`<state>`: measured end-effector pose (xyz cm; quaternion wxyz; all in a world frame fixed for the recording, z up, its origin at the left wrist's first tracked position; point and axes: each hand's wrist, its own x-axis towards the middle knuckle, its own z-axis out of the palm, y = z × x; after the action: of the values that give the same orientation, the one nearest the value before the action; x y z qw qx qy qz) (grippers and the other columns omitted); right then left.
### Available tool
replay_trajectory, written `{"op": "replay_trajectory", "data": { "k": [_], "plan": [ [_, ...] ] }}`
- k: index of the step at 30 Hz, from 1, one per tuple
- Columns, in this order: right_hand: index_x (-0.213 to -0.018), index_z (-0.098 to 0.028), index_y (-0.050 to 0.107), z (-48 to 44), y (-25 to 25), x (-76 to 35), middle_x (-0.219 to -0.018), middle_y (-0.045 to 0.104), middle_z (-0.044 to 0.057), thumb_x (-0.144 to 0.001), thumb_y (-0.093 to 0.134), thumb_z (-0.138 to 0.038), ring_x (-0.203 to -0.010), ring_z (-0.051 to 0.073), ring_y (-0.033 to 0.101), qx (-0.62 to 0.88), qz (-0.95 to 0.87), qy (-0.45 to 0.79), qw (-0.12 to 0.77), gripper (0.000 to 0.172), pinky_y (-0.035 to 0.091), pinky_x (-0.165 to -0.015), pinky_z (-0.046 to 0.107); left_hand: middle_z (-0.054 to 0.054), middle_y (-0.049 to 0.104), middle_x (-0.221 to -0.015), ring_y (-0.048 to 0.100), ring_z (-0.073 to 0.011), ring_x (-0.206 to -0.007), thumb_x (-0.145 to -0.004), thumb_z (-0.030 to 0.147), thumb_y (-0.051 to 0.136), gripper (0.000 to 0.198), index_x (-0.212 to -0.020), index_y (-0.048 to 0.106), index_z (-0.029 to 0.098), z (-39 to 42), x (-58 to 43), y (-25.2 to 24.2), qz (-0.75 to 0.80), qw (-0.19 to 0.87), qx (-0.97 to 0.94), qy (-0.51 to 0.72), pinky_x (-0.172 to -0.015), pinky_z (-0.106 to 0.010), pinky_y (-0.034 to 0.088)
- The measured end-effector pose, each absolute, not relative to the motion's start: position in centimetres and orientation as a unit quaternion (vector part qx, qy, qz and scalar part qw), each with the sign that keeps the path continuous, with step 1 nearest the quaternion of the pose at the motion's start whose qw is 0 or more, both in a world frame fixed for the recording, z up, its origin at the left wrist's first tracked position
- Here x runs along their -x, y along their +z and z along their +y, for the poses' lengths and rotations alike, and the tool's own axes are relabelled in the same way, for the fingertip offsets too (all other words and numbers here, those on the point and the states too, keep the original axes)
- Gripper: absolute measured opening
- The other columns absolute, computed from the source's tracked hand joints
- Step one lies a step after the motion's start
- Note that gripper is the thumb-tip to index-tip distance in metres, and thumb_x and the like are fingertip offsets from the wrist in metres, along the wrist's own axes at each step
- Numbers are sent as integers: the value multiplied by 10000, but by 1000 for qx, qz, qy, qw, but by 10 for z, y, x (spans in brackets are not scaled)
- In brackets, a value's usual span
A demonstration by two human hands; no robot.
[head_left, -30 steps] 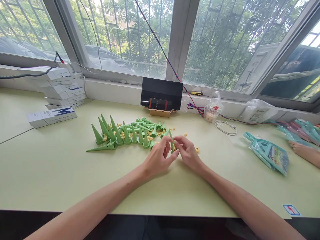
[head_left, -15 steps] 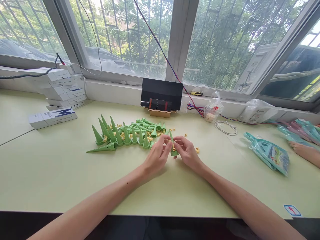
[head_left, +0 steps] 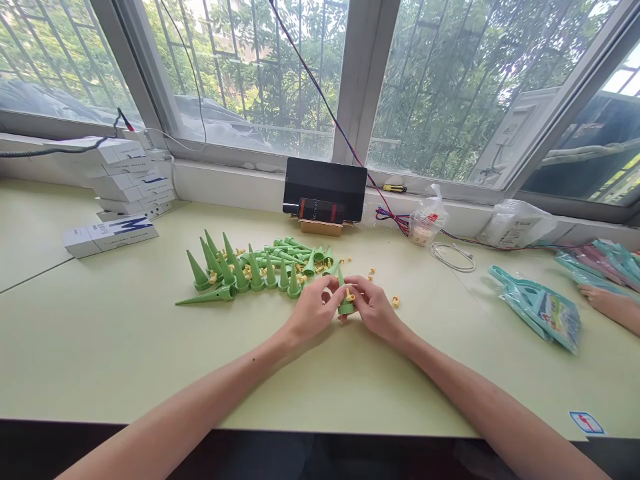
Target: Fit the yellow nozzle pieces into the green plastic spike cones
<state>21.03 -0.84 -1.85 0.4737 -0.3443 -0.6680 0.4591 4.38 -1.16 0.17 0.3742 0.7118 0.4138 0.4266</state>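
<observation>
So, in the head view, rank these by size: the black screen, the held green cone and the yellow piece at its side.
1. Black screen, though farther back
2. Held green cone, partly covered
3. Yellow piece

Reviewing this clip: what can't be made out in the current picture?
Head view:
Green plastic cone being held: partly covered by the left hand and right hand.
Yellow plastic fitting at its side: too small to tell whether it is fully seated.
Front white cardboard box: its finer print is too small to read.
Co-worker's hand: beyond the wrist, cut off by the right edge.
</observation>
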Motion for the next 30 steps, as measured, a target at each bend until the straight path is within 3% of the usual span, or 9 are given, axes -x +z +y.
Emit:
{"op": "replay_trajectory", "data": {
  "k": [5,9,13,17,21,30],
  "plan": [
    [-1100,-193,628,-5,-17,-216,-821,660,33,-976,466,-347,-730,168,653,392,-743,301,451,256,569,-692,318,2,590,-771,480,-81,-494,-889,434,561,273,-801,539,177,-13,-42,5,435,366,-696,438,-465,-238,369],
    [-1093,-191,601,3,-12,-224,-860,683,46,-988,444,-318,-748,173,692,397,-734,264,483,227,554,-748,322,35,541,-640,451,-89,-489,-875,415,569,294,-723,442,198,-13,-42,7,469,331,-689,443,-494,-236,354],
    [-1012,-187,608,15,-11,-237,-897,683,72,-968,459,-266,-780,193,674,446,-723,136,510,174,535,-788,343,63,543,-541,464,-113,-501,-858,370,572,207,-796,451,214,-11,-42,3,501,297,-702,410,-548,-241,376],
    [-1009,-175,625,25,-17,-249,-975,684,105,-917,452,-142,-926,242,634,490,-742,47,454,198,501,-868,397,75,519,-517,466,-127,-507,-849,327,549,141,-839,454,224,-9,-39,-4,526,260,-717,376,-542,-242,360],
    [-1035,-156,651,28,-23,-255,-1070,683,127,-881,439,-61,-1051,276,574,517,-763,30,385,279,468,-928,436,62,491,-510,458,-138,-517,-835,290,535,118,-772,461,222,-7,-38,-6,552,204,-732,343,-533,-255,322],
    [-997,-152,703,31,-23,-260,-1022,700,115,-878,411,5,-1000,253,562,555,-763,56,326,353,458,-898,381,53,471,-524,414,-119,-496,-899,312,493,221,-706,495,205,-7,-38,-4,544,184,-725,380,-547,-258,321]
  ]
}}
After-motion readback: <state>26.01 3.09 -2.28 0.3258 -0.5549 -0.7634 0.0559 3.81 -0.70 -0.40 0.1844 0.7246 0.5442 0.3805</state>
